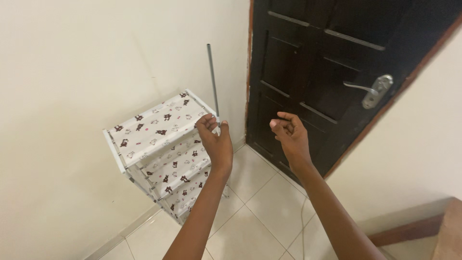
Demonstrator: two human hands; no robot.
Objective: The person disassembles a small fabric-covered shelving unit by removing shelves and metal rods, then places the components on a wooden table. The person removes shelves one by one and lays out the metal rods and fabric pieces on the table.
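Cream walls meet at a corner beside one dark panelled door (pixel 332 72) with a single metal lever handle (pixel 373 90), above pale floor tiles (pixel 255 212). One fabric shelf rack (pixel 159 149), patterned with small animals, stands against the wall; three tiers show, nothing visible on them. The left hand (pixel 215 142) pinches one thin grey metal rod (pixel 212 82), upright at the rack's front corner. The right hand (pixel 288 135) hovers near, fingers loosely curled, holding nothing.

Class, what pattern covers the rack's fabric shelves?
White fabric shelves with small dark animal prints; head view.
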